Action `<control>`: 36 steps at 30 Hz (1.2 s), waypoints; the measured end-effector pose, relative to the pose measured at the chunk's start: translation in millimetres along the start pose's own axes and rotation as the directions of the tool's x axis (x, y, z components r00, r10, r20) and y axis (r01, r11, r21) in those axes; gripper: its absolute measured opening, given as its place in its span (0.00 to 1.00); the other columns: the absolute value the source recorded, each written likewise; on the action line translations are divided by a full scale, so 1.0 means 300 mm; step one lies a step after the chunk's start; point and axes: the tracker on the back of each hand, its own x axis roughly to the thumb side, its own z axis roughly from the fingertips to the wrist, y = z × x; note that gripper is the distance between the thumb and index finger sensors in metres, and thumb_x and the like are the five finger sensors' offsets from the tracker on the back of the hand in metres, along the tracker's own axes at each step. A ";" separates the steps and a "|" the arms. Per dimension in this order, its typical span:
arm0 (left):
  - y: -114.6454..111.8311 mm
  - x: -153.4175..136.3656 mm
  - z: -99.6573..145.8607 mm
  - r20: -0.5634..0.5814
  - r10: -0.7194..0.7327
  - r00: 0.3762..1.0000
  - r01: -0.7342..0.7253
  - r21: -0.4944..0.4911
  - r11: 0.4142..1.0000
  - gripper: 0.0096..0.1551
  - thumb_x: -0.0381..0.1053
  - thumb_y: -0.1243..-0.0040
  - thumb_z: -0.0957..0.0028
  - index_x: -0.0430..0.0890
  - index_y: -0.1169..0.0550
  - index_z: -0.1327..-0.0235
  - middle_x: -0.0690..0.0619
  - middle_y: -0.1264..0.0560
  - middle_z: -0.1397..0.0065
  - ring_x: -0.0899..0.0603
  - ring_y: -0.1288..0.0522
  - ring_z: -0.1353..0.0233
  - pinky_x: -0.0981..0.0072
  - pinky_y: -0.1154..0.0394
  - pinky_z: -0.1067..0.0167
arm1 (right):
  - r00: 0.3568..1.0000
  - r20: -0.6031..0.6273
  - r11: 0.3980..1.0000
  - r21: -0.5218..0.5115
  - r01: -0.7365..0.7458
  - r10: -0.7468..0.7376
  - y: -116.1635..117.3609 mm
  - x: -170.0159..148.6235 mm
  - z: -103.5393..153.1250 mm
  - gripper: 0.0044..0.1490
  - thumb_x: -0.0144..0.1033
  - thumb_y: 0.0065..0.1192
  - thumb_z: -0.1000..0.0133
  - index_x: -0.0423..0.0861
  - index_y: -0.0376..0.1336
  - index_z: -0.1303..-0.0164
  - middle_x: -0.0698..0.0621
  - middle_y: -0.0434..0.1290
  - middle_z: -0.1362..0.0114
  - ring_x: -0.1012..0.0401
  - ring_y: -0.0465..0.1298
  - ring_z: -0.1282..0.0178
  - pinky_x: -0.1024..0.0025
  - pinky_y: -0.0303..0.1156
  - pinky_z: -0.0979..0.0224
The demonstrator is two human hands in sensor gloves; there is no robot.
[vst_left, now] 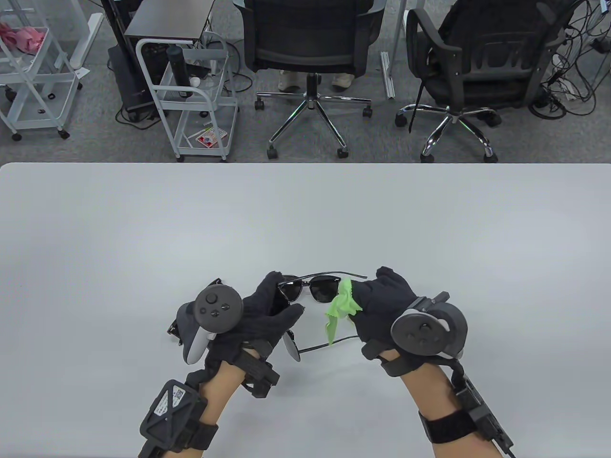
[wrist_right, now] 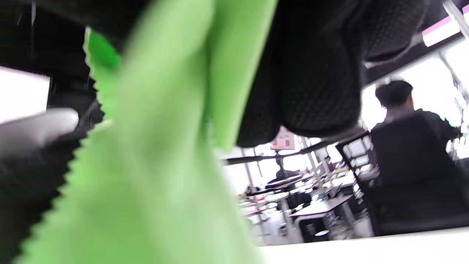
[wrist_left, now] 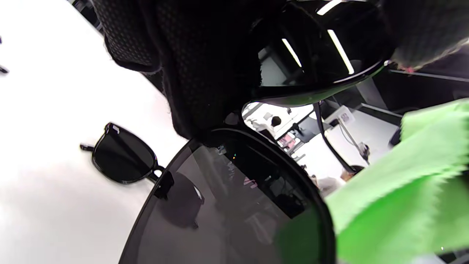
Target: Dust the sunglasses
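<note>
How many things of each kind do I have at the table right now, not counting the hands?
Sunglasses: 2 (held pair, loose pair lying flat)
Green cloth: 1
Total: 3

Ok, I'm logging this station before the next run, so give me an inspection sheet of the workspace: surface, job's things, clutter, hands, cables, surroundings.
Surface: pale grey table, bare across its far half.
Job's things: sunglasses held above the table between both hands; green cloth against their right lens.
Clutter: a second pair of sunglasses lies on the table by the left hand.
Hands: left hand grips the sunglasses at their left lens; right hand pinches the green cloth.
Cables: a tangle on the floor at far right; more under the cart.
Surroundings: two office chairs, white wire carts, grey carpet; someone's shoes behind the middle chair.
</note>
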 end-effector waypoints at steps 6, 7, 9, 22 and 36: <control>-0.006 -0.007 -0.003 -0.015 0.067 0.998 -0.068 -0.032 0.997 0.60 0.83 0.43 0.66 0.48 0.34 0.26 0.56 0.19 0.37 0.51 0.07 0.53 0.53 0.22 0.35 | 0.984 0.115 0.977 0.149 -0.150 0.134 0.058 0.077 -0.008 0.26 0.50 0.73 0.50 0.38 0.82 0.64 0.46 0.89 0.64 0.50 0.87 0.66 0.39 0.73 0.38; -0.003 -0.008 -0.004 -0.016 0.080 0.997 -0.080 -0.031 0.996 0.60 0.82 0.43 0.66 0.48 0.34 0.25 0.56 0.19 0.37 0.51 0.07 0.53 0.53 0.22 0.35 | 0.979 0.144 0.970 0.178 -0.166 0.142 0.066 0.084 -0.009 0.26 0.50 0.73 0.49 0.38 0.81 0.61 0.46 0.89 0.62 0.49 0.88 0.63 0.38 0.72 0.37; 0.006 -0.015 -0.006 -0.022 0.109 0.994 -0.110 -0.027 0.994 0.59 0.82 0.43 0.65 0.48 0.35 0.25 0.56 0.19 0.36 0.52 0.07 0.54 0.53 0.22 0.35 | 0.965 0.201 0.950 0.230 -0.212 0.167 0.082 0.101 -0.003 0.28 0.49 0.70 0.48 0.39 0.79 0.53 0.45 0.89 0.53 0.47 0.87 0.54 0.36 0.70 0.35; 0.082 -0.099 -0.020 -0.106 0.323 0.941 -0.322 0.023 0.946 0.58 0.80 0.45 0.61 0.46 0.39 0.24 0.54 0.23 0.33 0.50 0.07 0.52 0.51 0.23 0.34 | 0.953 0.227 0.701 0.713 -0.023 -0.199 0.200 0.178 0.028 0.41 0.44 0.72 0.50 0.40 0.64 0.29 0.38 0.70 0.23 0.37 0.72 0.26 0.29 0.60 0.31; 0.063 -0.104 -0.025 -0.131 0.374 0.918 -0.379 -0.016 0.925 0.58 0.79 0.45 0.60 0.44 0.39 0.24 0.52 0.23 0.33 0.49 0.07 0.53 0.52 0.22 0.35 | 0.942 0.325 0.821 0.557 -0.123 -0.080 0.201 0.203 0.025 0.35 0.47 0.70 0.50 0.41 0.70 0.36 0.43 0.81 0.35 0.45 0.84 0.42 0.31 0.62 0.31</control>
